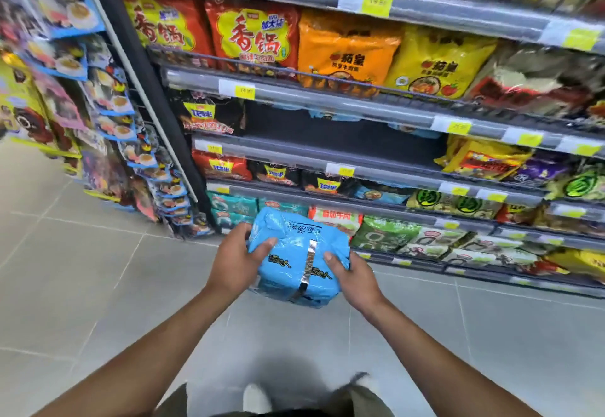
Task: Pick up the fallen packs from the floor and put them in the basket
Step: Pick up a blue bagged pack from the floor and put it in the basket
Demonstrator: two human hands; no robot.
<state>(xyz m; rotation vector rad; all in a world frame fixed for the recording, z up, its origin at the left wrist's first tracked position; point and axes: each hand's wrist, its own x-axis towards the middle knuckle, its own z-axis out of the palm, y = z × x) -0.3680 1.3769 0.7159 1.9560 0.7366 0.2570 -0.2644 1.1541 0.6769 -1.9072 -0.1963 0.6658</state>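
A light blue multipack of noodles [296, 256] with a silver seam strip is held in the air in front of the lower shelves. My left hand [237, 261] grips its left side, thumb on top. On the pack's right side, my right hand [352, 277] holds on with the fingers over its edge. Both arms are stretched forward. No basket is in view, and no other pack lies on the visible floor.
A tall shelf unit [327, 154] full of noodle packs fills the right and centre; its middle shelf has a dark gap [327, 128]. A side rack of hanging snack packets [108, 122] stands at the left. Grey floor tiles [82, 269] lie below, my shoes [257, 397] at the bottom.
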